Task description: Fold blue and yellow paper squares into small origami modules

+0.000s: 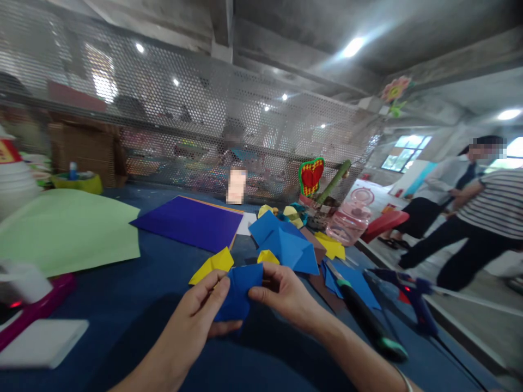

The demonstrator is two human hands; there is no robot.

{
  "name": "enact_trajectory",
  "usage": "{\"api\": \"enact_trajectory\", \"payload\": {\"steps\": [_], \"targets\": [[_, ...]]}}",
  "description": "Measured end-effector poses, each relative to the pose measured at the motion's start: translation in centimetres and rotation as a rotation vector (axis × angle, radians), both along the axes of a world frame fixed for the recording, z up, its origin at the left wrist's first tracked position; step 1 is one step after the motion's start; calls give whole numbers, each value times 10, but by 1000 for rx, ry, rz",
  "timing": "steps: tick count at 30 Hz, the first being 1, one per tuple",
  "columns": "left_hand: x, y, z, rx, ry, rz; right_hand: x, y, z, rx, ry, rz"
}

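A small piece of blue paper (pixel 239 296) with creases is held up between my two hands over the dark blue table. My left hand (pixel 206 302) grips its left side, thumb in front and fingers behind. At the upper right edge, my right hand (pixel 281 288) pinches the sheet between thumb and fingers. Just beyond my hands lie a folded yellow paper piece (pixel 214 264) and a smaller yellow piece (pixel 268 257). Folded blue paper (pixel 284 245) is heaped behind my right hand.
Purple sheets (pixel 192 223) and a light green sheet (pixel 69 228) lie on the left. Black-handled scissors or a similar tool (pixel 370 318) and a glue gun (pixel 417 296) are at right. A pink jug (pixel 349 218) stands near a mesh screen (pixel 183 109). Two people stand beyond the table's right edge.
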State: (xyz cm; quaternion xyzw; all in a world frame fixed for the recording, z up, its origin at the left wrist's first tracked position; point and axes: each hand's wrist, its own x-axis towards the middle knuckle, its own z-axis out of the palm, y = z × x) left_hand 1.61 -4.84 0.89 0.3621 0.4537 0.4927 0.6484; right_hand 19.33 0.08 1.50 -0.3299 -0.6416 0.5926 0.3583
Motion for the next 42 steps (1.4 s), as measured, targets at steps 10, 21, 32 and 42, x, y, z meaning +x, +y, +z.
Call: {"api": "enact_trajectory", "payload": {"steps": [10,21,32,42], "targets": [[-1,3,-6,-2,21,-74,1,-3,-3,74,-48,-1],[-6,5,-9,160,168,-128,2,-3,3,50,-17,-21],[-8,3,-8,270,393,-90,2,-6,9,23,51,-85],[-5,0,2,180,196,-148,1,-6,9,-36,113,-98]]}}
